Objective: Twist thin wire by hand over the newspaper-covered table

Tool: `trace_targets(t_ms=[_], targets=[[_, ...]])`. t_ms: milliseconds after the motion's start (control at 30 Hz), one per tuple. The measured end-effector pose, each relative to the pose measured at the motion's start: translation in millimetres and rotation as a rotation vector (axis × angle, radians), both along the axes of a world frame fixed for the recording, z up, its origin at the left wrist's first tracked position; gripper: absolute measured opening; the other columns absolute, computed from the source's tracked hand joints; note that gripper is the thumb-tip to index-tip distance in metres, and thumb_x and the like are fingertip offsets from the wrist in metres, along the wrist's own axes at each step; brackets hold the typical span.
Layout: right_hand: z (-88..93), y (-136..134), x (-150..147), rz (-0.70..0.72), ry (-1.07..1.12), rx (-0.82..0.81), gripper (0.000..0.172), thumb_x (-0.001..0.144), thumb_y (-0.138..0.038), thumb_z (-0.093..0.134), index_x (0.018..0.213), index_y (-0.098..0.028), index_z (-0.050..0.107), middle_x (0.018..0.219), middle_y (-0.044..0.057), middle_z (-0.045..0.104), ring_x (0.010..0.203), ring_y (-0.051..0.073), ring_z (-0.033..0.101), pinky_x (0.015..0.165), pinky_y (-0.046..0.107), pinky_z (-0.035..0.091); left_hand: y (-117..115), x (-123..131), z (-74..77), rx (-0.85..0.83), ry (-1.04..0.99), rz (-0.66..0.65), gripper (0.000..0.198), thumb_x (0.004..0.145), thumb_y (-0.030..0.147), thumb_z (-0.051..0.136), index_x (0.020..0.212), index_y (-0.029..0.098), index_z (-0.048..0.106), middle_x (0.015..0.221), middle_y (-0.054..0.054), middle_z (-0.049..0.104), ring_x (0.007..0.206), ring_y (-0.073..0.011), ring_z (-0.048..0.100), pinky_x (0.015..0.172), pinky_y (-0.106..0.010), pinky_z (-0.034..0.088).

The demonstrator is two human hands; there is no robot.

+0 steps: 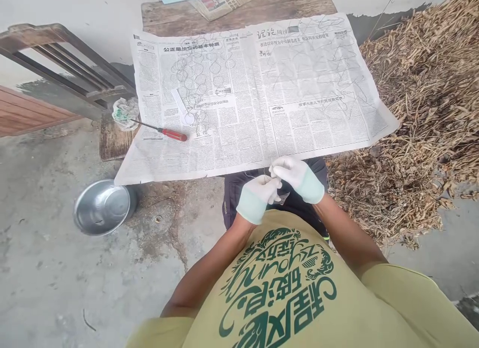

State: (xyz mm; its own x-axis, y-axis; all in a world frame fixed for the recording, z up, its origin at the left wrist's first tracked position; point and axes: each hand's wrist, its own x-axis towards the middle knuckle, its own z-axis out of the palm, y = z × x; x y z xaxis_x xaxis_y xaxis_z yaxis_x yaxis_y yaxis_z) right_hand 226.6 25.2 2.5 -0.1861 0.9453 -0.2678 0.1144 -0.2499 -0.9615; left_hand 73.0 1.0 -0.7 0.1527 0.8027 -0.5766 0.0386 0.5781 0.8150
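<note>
My left hand and my right hand, both in white gloves with pale green cuffs, meet just beyond my lap at the newspaper's near edge. Their fingers are pinched together on a thin wire, which shows as a fine curve beside the left fingers; most of it is hidden. Spread over the table, the newspaper carries several thin wire rings on its left half. Several loosely bent wires lie on its right half. A red-handled screwdriver rests at the left, beside a white strip.
A crumpled plastic bag sits on the wooden chair at left. Below stands a metal basin on the concrete floor. Dry plant stalks are heaped at right. Behind the newspaper shows the wooden tabletop.
</note>
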Motion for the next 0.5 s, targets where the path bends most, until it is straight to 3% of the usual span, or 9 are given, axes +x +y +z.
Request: trace_targets(t_ms=[200,300,400,500], targets=[[4.0,-10,2,-0.066,-0.132,0.048,0.022,0.091,-0.030,0.063,0.071,-0.021,0.067,0.074,0.000,0.067,0.073,0.016,0.060,0.071,0.031,0.047,-3,-1,-2.0,0.034,-0.079,0.013,0.020,0.087,0.037,0.070,0.079,0.018,0.072,0.060,0.003,0.064,0.051,-0.0100,0.055,0.066,-0.026,0.057],[4.6,-10,5,-0.082,-0.146,0.063,0.020,0.090,-0.029,0.064,0.071,-0.021,0.068,0.076,0.000,0.069,0.073,0.016,0.061,0.069,0.031,0.047,-4,-8,4.9,0.006,-0.091,-0.144,0.031,0.090,0.047,0.070,0.084,0.017,0.076,0.069,-0.002,0.071,0.058,-0.0129,0.063,0.070,-0.029,0.058],[5.6,-9,10,-0.054,-0.164,0.078,0.024,0.089,-0.027,0.063,0.067,-0.021,0.067,0.075,0.001,0.070,0.073,0.016,0.062,0.069,0.031,0.047,0,-21,11.3,-0.030,0.041,-0.373,0.032,0.088,0.048,0.073,0.094,0.017,0.080,0.081,-0.006,0.079,0.073,-0.0184,0.073,0.079,-0.031,0.059],[6.5,-7,15,-0.026,-0.162,0.063,0.024,0.089,-0.025,0.061,0.066,-0.021,0.068,0.072,0.001,0.070,0.069,0.015,0.062,0.068,0.030,0.049,8,-35,10.2,0.040,0.227,-0.286,0.042,0.084,0.042,0.079,0.118,0.018,0.076,0.105,-0.008,0.082,0.097,-0.0235,0.077,0.095,-0.036,0.058]])
